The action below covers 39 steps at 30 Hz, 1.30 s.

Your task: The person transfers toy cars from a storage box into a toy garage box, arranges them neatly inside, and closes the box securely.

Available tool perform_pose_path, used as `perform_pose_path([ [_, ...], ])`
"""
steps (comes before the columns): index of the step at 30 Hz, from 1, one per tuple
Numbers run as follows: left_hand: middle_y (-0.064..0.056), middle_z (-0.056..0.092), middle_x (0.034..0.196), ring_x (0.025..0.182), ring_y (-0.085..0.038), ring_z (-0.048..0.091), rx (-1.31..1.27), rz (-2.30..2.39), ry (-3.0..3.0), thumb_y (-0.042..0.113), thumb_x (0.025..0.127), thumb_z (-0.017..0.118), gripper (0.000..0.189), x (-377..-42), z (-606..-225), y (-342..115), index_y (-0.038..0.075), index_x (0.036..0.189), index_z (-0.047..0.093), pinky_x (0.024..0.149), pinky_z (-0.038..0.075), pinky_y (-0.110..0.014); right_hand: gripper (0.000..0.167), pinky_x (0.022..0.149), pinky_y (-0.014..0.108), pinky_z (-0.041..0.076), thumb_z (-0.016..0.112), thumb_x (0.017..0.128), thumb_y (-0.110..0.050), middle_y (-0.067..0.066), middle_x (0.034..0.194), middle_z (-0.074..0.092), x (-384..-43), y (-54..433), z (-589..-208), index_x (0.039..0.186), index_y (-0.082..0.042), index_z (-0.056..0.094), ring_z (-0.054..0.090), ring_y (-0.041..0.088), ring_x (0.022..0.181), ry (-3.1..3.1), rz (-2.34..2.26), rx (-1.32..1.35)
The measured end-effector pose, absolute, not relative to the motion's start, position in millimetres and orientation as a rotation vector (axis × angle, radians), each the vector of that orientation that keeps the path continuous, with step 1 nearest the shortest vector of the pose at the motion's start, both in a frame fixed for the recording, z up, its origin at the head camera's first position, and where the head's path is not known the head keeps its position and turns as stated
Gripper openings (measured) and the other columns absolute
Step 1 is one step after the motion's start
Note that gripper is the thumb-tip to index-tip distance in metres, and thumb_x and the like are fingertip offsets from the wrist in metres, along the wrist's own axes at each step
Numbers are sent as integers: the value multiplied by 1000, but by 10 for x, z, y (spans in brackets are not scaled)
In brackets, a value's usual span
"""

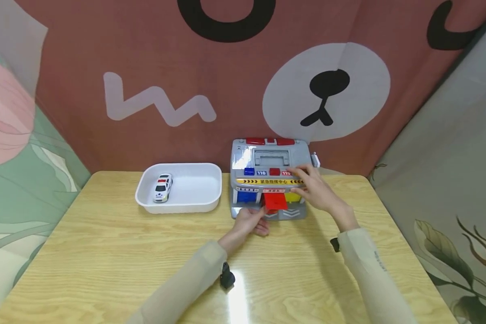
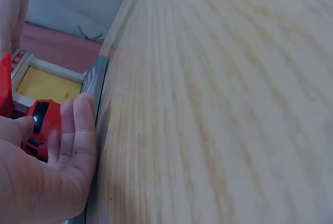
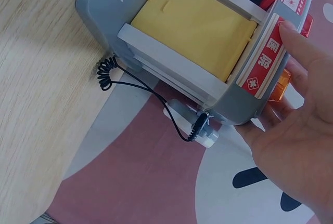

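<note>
A grey toy garage point(image 1: 243, 157) stands at the table's back edge, its red middle door point(image 1: 275, 201) swung up. At that doorway my left hand point(image 1: 249, 221) holds a red toy car point(image 2: 48, 122) between thumb and fingers, low over the garage's front ledge. Part of the car is hidden behind the thumb and inside the doorway. My right hand point(image 1: 317, 191) grips the garage's upper right corner, its thumb on the red front sign point(image 3: 264, 57) and its fingers over the top. Beside the middle bay, the yellow door point(image 3: 192, 29) is down, as is the blue door point(image 1: 247, 196).
Left of the garage sits a white tray point(image 1: 198, 208) with a white toy police car point(image 1: 162, 188) in it. From the garage's right side hangs a white handset point(image 3: 208, 138) on a black coiled cord point(image 3: 105, 73). A patterned curtain point(image 1: 166, 49) rises behind the table.
</note>
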State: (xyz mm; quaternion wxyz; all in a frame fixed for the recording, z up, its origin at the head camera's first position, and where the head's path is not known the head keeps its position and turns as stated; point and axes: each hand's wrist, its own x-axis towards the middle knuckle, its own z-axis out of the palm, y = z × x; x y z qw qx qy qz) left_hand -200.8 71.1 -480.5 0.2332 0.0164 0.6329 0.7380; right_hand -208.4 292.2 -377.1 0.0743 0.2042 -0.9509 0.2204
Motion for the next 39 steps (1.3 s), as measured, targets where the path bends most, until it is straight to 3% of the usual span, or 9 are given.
perform_pose_path([
  [6,-23,69,78,56,-16,65,73,2066,1692,21,98,59,40,-2052,-4822,749,-19,101,61,57,58,-34,59,91,51,47,70,89,-16,19,131,38,-2073,2949,-3795,142,-7,45,40,33,115,-2847,665,606],
  [11,-18,71,86,65,-22,69,114,2087,1632,21,100,53,35,-2091,-4803,703,-12,108,62,60,58,-35,59,90,50,48,70,89,-16,20,131,38,-2072,2934,-3799,142,-7,45,40,34,115,-2848,690,615],
  [15,-24,68,105,80,-29,70,176,2044,1547,31,100,49,42,-2139,-4707,600,-5,117,60,67,58,-39,59,88,48,50,70,89,-16,20,131,37,-2075,2945,-3809,142,-7,45,40,34,115,-2852,701,607],
  [19,-28,61,119,93,-33,67,228,1980,1523,48,98,47,60,-2200,-4600,524,-4,126,55,74,57,-44,59,87,47,50,70,89,-16,19,131,37,-2082,2957,-3812,142,-8,45,40,33,114,-2852,700,606],
  [27,-24,65,114,103,-40,63,246,1925,1530,63,95,40,79,-2280,-4524,517,-8,126,54,79,56,-45,59,86,46,51,70,89,-16,18,131,37,-2088,2953,-3812,142,-8,45,40,32,114,-2854,699,594],
  [39,-31,59,120,106,-40,62,256,1935,1526,65,96,35,82,-2299,-4531,532,-10,126,53,83,54,-47,60,86,46,52,70,89,-15,19,131,37,-2104,2938,-3792,143,-8,44,40,33,114,-2864,714,606],
])
